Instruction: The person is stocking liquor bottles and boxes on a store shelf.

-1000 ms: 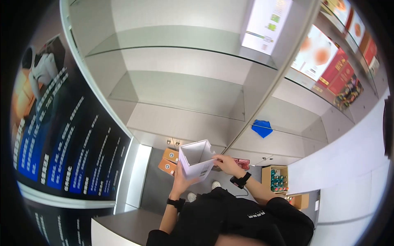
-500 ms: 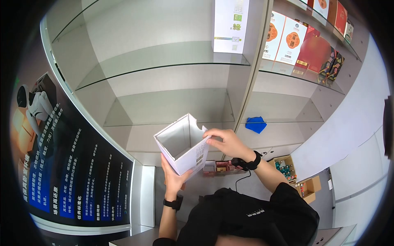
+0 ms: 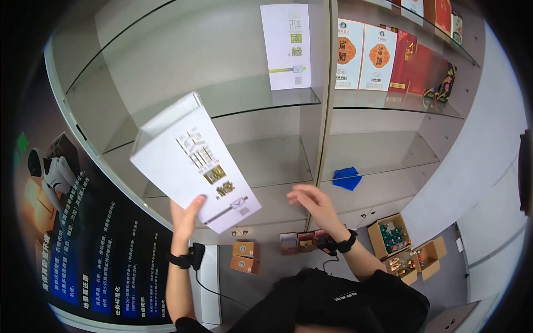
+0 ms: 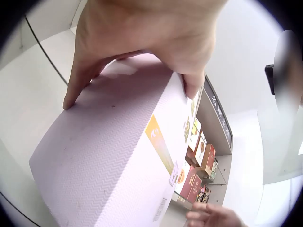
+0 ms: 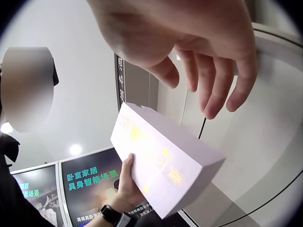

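In the head view my left hand grips a tall white box near its lower part, thumb across the printed front. Gold and green characters run down that face. The box tilts, its upper end leaning left, in front of the glass shelves. Seen from the left wrist, the fingers spread over one textured side while the thumb lies along another. My right hand is off to the right, apart from the box, its fingers loosely bent around nothing, as the right wrist view also shows.
A similar white box stands on a glass shelf. Red and white boxes fill the neighbouring shelf, above a blue cloth-like piece. On the floor are orange boxes and cartons of bottles.
The box has risen to the left and turned, so its printed front faces the head camera instead of its open end. My right hand has let go of its edge.
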`<state>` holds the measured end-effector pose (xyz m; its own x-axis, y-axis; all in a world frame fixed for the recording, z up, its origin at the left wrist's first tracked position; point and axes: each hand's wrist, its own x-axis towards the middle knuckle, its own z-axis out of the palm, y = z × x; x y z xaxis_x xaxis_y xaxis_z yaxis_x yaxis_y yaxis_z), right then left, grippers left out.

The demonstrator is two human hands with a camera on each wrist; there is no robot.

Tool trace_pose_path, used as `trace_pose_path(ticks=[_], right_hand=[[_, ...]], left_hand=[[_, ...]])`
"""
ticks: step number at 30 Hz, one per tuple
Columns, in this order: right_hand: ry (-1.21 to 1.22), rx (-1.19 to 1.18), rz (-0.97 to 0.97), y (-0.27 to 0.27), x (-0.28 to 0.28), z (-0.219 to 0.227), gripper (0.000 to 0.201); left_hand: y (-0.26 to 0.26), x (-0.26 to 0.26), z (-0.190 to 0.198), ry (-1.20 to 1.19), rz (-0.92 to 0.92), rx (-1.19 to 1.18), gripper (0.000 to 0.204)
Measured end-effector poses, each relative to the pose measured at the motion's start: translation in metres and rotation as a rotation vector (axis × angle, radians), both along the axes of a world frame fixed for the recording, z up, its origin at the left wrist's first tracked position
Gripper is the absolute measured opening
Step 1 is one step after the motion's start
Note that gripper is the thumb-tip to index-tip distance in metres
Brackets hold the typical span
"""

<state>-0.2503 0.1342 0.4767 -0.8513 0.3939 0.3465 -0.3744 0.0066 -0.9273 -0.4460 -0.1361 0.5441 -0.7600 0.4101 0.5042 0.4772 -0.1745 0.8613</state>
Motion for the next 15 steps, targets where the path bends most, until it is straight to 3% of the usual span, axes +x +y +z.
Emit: trace_pose_path(ticks=[7,15], right_hand=[[-0.11,-0.082,-0.008,0.029,0.02,-0.009,0.022],[-0.045,-0.491,0.067,0.073,0.033,-0.011,0.022]], left_hand=[[0.034,-0.032,0.095,0.115,-0.061,-0.043,0.067],[0.095,-0.069,0.161,0.141,-0.079,-0.04,0.069]])
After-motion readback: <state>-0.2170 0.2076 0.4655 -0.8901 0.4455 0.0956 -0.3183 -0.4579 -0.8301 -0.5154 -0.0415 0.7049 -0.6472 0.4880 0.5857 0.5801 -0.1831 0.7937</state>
